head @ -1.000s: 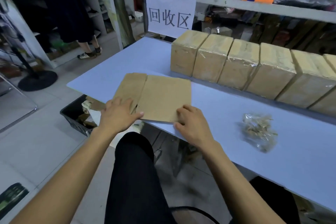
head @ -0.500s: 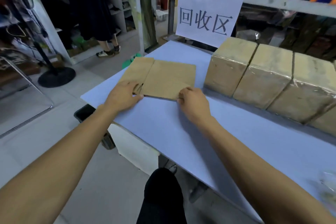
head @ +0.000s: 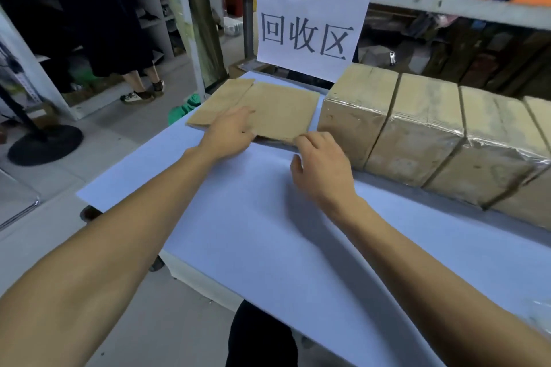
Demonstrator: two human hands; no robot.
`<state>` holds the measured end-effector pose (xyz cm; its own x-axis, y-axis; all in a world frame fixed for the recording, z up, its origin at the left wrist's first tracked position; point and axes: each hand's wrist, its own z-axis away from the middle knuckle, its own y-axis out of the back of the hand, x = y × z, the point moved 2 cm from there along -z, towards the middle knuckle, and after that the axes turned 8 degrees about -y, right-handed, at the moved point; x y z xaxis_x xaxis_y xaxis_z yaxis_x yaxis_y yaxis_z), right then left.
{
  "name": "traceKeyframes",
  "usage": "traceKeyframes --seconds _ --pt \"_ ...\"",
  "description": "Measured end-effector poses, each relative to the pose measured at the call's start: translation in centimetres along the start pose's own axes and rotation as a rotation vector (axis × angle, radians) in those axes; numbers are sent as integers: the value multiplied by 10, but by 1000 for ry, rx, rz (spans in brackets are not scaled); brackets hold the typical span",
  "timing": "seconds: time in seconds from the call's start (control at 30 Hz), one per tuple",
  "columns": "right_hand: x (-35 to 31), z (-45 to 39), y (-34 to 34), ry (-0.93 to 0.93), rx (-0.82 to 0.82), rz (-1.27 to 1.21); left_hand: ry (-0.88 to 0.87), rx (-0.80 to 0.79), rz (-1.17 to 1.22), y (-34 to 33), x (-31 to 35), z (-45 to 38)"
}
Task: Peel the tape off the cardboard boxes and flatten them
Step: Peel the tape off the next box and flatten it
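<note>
Flattened cardboard box [head: 277,112] lying at the far left end of the blue surface [head: 268,232], at 12 o'clock from the person. Left hand [head: 229,134] presses on it with fingers extended; right hand [head: 322,164] touches its near right corner with fingers loosely curled, grasping nothing. To do this step well, judged from the layout: keep the palm flat and square the sheet under the paper sign [head: 310,28], short of the surface's far edge. Obstruction: row of taped boxes [head: 417,125] at 2 o'clock, just beside the sheet. A second person [head: 119,24] stands at 10 o'clock, well apart.
</note>
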<state>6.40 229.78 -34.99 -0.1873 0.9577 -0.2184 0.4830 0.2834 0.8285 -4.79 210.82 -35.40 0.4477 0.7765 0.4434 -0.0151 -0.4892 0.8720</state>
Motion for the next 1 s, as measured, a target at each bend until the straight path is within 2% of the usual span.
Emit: traceKeyframes --seconds 0.07,0.1,0.17,0.23,0.33,0.5,0.6,0.77,1.0 --pt "23 3 35 1 266 51 -97 39 237 0 45 2" --pt "38 2 51 -51 324 117 -127 24 356 -1 66 2" --pt "68 -2 73 -220 288 246 -157 -23 521 -7 104 -1" --pt "85 -7 77 -324 147 311 -161 -40 596 -12 136 -4" --pt "87 -7 73 -296 50 321 -131 35 580 -16 160 -5" --pt "76 -3 79 -231 105 135 -74 199 496 -7 161 8" --pt "58 14 88 -184 130 -76 -34 298 390 3 155 32" --pt "41 73 108 -272 126 -502 -52 437 378 11 166 108" --pt "43 172 154 -371 229 -674 -89 545 478 -14 225 212"
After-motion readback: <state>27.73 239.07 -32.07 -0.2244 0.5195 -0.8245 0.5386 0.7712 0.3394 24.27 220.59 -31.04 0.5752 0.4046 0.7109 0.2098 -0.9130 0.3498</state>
